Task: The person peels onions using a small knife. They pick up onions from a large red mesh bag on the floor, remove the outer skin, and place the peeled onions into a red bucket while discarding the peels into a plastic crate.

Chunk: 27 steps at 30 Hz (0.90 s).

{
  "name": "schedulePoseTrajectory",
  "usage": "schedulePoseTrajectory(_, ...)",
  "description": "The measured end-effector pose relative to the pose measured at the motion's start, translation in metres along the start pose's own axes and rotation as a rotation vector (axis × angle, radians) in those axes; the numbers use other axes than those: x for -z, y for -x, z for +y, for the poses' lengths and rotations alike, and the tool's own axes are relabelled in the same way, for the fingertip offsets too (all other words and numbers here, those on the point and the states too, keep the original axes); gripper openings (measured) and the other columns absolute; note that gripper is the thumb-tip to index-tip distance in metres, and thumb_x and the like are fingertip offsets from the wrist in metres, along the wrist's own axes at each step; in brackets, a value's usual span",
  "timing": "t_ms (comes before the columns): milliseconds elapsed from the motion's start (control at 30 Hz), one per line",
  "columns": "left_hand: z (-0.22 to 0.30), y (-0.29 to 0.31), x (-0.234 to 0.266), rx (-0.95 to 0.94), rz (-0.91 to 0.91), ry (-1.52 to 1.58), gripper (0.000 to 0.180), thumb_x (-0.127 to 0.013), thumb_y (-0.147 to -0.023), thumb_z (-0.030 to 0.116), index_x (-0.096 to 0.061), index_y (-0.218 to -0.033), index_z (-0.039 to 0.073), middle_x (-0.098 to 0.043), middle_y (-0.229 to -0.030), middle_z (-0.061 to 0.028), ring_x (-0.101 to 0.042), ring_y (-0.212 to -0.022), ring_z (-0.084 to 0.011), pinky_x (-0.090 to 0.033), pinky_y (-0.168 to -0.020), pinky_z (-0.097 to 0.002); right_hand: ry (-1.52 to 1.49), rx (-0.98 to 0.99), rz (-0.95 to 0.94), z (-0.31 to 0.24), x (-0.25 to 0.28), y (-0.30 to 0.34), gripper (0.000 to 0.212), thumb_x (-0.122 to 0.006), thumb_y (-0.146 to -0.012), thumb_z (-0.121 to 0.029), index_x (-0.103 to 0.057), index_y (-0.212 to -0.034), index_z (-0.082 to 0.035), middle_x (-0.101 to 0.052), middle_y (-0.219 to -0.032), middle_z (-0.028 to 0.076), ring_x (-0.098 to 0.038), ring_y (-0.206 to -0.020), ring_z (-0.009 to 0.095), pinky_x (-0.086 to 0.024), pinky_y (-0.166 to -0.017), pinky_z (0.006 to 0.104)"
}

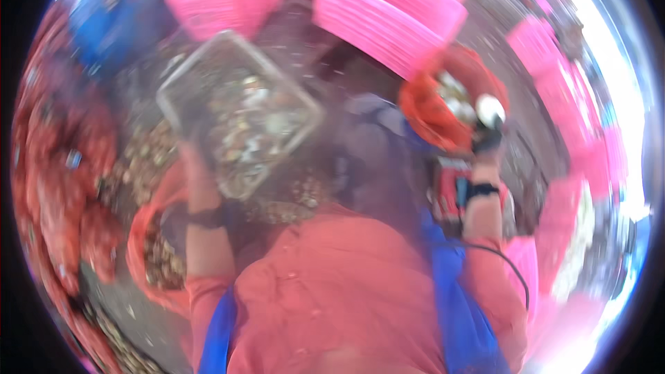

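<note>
Smeared by motion, my left hand point(192, 130) is at the near left side of a clear rectangular tub point(309, 114); its fingers cannot be made out. Inside the tub lies a heap of brown and whitish shell-like pieces point(253, 125). My right hand point(487, 138), in a dark glove with a black band at the wrist, is closed on a white round object point(490, 109). It is at the right side of an orange-red basket point(417, 114), which holds several pale pieces point(454, 97).
Pink crates point(388, 17) stand ahead, and more pink crates point(564, 90) line the right. At lower left is an orange basket point(138, 235) of small brown pieces. Red net sacks point(62, 166) are piled far left. A red and dark box-like thing point(451, 187) is beneath my right wrist.
</note>
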<state>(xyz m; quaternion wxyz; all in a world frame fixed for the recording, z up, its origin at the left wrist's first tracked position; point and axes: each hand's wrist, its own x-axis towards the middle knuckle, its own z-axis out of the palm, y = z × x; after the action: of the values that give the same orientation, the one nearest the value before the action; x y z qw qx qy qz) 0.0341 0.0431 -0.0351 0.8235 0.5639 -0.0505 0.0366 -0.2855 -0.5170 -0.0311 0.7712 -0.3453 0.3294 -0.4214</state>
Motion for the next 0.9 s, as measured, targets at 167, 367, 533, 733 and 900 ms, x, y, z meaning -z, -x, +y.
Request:
schedulePoseTrajectory(167, -0.012, -0.016, -0.045, 0.078, -0.102, -0.136, 0.048, -0.058, -0.092, 0.013, -0.046, -0.137, 0.003, -0.058, -0.125, -0.0116, -0.059, -0.112, -0.0218, -0.048, -0.092, -0.034, 0.079, 0.006, 0.181, -0.028, 0.041, -0.007, 0.036, -0.07, -0.084, -0.034, -0.064, -0.107, -0.006, -0.062, -0.07, 0.006, -0.052, -0.046, 0.015, -0.034, -0.034, 0.0248)
schedulePoseTrajectory(367, 0.0, -0.006, -0.042, 0.035, -0.146, -0.105, 0.047, -0.057, -0.094, 0.014, -0.046, -0.138, 0.003, -0.058, -0.122, -0.0102, -0.06, -0.11, -0.0222, -0.048, -0.093, -0.0349, 0.338, 0.283, 0.115, -0.028, 0.035, -0.023, 0.025, -0.068, -0.085, -0.024, -0.065, -0.103, -0.007, -0.063, -0.083, 0.006, -0.06, -0.06, 0.019, -0.046, -0.047, 0.0311)
schedulePoseTrajectory(533, 0.068, 0.025, -0.029, -0.008, -0.049, 0.042, 0.044, -0.055, -0.095, 0.015, -0.048, -0.136, 0.002, -0.059, -0.125, -0.0113, -0.059, -0.111, -0.0225, -0.046, -0.095, -0.0367, 0.462, 0.259, 0.009, -0.019, -0.03, -0.021, 0.029, -0.063, -0.088, -0.028, -0.067, -0.103, -0.004, -0.067, -0.09, 0.008, -0.061, -0.08, 0.017, -0.047, -0.071, 0.0289)
schedulePoseTrajectory(733, 0.114, 0.004, 0.044, -0.232, 0.081, 0.231, 0.039, -0.063, -0.086, 0.01, -0.057, -0.123, 0.0, -0.065, -0.108, -0.0092, -0.064, -0.096, -0.018, -0.05, -0.085, -0.0328, 0.695, 0.167, -0.596, -0.001, -0.221, 0.078, 0.032, -0.06, -0.092, -0.02, -0.058, -0.121, -0.004, -0.06, -0.091, 0.004, -0.052, -0.069, 0.006, -0.041, -0.057, 0.019)
schedulePoseTrajectory(900, 0.075, 0.064, 0.196, -0.118, 0.503, 0.022, 0.037, -0.059, -0.09, 0.012, -0.056, -0.125, 0.002, -0.065, -0.107, -0.0088, -0.064, -0.097, -0.0202, -0.051, -0.085, -0.0332, 0.947, 0.189, -1.055, 0.077, -0.326, 0.14, 0.034, -0.058, -0.091, -0.021, -0.057, -0.119, -0.002, -0.057, -0.075, 0.0, -0.046, -0.051, 0.004, -0.029, -0.042, 0.0157)
